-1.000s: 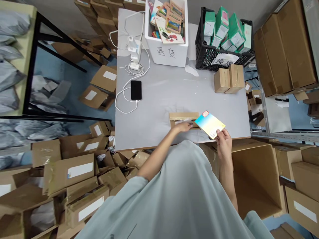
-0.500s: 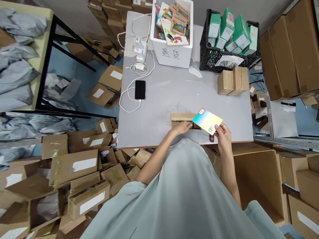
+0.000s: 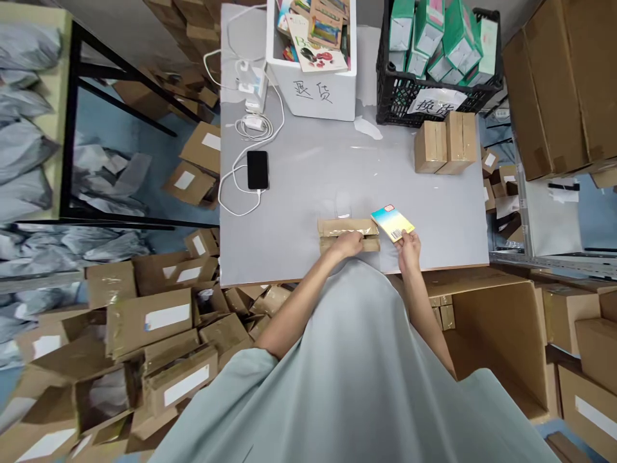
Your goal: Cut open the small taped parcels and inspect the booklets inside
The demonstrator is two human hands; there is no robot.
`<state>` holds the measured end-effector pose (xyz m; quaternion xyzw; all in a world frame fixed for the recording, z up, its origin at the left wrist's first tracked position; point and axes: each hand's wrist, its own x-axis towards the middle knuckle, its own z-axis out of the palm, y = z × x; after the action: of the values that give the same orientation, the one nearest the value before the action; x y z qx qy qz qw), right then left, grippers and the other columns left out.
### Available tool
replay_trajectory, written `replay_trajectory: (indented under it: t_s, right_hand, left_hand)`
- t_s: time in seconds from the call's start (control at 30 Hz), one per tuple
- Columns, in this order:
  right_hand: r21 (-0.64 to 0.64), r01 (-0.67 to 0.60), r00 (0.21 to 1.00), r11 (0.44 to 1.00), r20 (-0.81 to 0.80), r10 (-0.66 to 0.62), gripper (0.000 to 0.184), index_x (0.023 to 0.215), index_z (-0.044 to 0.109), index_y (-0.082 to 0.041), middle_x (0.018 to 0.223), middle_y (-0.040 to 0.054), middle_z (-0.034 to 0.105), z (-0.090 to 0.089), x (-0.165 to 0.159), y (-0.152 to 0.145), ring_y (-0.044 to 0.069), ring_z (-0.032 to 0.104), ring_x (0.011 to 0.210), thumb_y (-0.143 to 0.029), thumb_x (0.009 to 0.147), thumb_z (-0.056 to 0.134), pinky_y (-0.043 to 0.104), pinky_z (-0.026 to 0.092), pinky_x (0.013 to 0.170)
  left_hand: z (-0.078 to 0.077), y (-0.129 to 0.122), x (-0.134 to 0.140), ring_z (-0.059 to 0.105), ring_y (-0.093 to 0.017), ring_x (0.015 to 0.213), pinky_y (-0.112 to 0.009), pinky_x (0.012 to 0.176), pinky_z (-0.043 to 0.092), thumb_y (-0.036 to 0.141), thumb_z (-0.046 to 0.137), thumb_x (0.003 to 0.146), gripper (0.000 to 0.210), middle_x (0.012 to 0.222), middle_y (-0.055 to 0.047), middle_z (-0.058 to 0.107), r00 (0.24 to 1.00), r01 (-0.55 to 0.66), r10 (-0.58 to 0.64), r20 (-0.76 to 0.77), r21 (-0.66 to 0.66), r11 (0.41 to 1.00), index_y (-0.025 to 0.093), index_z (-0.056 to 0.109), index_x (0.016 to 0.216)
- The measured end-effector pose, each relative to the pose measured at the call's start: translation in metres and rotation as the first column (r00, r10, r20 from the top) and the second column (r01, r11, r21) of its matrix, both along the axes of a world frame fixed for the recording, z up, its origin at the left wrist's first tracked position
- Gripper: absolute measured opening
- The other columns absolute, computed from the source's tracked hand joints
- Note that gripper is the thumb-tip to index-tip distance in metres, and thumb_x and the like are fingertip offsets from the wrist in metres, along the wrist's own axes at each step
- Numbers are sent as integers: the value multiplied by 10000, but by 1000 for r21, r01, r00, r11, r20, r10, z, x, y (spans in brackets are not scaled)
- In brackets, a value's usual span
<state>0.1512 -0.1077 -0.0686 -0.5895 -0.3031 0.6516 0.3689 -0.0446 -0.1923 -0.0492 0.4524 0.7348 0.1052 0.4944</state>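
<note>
Between the thumb and fingers of my right hand is a thin blue-and-yellow booklet with a barcode and a red-edged label, held tilted just above the table. My left hand rests on a small cardboard box near the table's front edge, its fingers curled over the front flap. Shiny tape shows along the box's top, and the flaps are parted by a narrow gap. What lies inside the box is hidden.
A white foam bin of books and a black crate of green boxes stand at the back. Two small cartons sit before the crate. A phone charges at left. Below right is a large open carton.
My right hand has brought the booklet slightly left and turned it. My left hand has shifted onto the box's flap, which now covers more of the opening. The view has moved a little.
</note>
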Motion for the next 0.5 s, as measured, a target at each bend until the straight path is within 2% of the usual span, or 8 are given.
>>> replay_trajectory:
  t_s: [0.1, 0.17, 0.23, 0.33, 0.4, 0.5]
  right_hand:
    - [-60, 46, 997, 997, -62, -50, 255, 1080, 598, -250, 1146, 57, 826, -21, -8, -12, 180, 789, 1029, -345, 912, 764, 359, 662, 920]
    - [-81, 69, 994, 994, -79, -75, 211, 1073, 596, -256, 1150, 57, 827, -31, -10, -17, 179, 794, 1028, -320, 923, 729, 365, 660, 930]
    - [-106, 75, 993, 991, -78, -84, 195, 1060, 592, -264, 1133, 51, 827, -39, -11, -20, 178, 797, 1018, -316, 915, 712, 362, 659, 922]
    - [-119, 29, 997, 992, -62, -36, 251, 1047, 576, -280, 1124, 50, 819, -50, -10, -21, 193, 796, 1035, -384, 884, 736, 380, 656, 922]
    - [-96, -20, 998, 995, -57, 15, 324, 1054, 559, -290, 1144, 59, 811, -54, -9, -21, 208, 792, 1063, -459, 860, 756, 406, 652, 939]
    - [-65, -54, 997, 996, -64, 50, 411, 1086, 551, -297, 1195, 68, 799, -53, -9, -19, 215, 786, 1086, -524, 825, 773, 414, 648, 945]
  left_hand:
    - [-6, -6, 8, 753, -317, 1118, -369, 1008, 534, 262, 596, 969, 262, 1221, -158, 811, 999, -38, 39, 15, -11, 999, 187, 755, 775]
    - [-12, -8, 14, 764, -298, 1083, -362, 993, 546, 300, 600, 973, 270, 1267, -151, 792, 992, -105, 105, 71, -10, 994, 187, 756, 782]
    - [-20, -7, 21, 778, -260, 934, -347, 882, 577, 305, 588, 974, 252, 1151, -135, 806, 971, -179, 181, 154, -26, 983, 186, 774, 852]
    - [-32, -3, 30, 735, -205, 698, -297, 662, 554, 275, 494, 1006, 297, 855, -76, 774, 922, -285, 290, 258, -58, 957, 185, 777, 1020]
    - [-37, -2, 34, 724, -183, 669, -255, 594, 512, 252, 460, 1007, 324, 779, -44, 737, 882, -364, 364, 299, -57, 930, 182, 759, 1114]
    - [-36, -3, 36, 744, -160, 739, -224, 617, 511, 234, 525, 950, 311, 864, -33, 751, 833, -466, 444, 330, -16, 885, 184, 752, 1158]
